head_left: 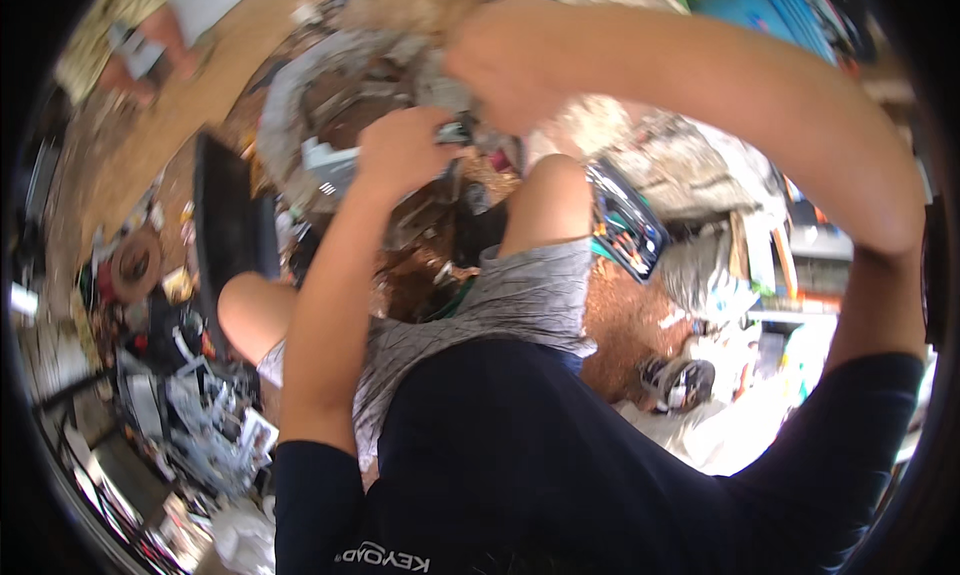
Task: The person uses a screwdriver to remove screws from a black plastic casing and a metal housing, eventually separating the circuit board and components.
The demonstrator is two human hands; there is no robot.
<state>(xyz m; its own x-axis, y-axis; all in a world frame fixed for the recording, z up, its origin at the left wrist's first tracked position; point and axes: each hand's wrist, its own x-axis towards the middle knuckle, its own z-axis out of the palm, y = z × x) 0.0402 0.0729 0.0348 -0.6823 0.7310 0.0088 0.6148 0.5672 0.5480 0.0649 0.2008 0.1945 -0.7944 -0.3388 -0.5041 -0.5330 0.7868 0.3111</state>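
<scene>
In front of my knees, my left hand (405, 150) is closed round a light grey plastic part (335, 167) with small slots, which sticks out to the left of the fingers. A small dark piece (454, 133) shows at the right side of this hand. My right hand (505, 70) is just beyond and to the right, bent down at the wrist. Motion smears it and its fingers are hidden, so what it holds cannot be made out. Below both hands is a wide, worn grey sack or tub (285, 125) with a rolled rim, partly covered by the left hand.
A black panel (222, 210) stands upright by my left knee. An open tray of tools (628, 220) lies beside my right knee. Grey plastic scraps (205, 415) are heaped at lower left, near a brown ring (133, 263). Another person's legs (165, 45) are at far left.
</scene>
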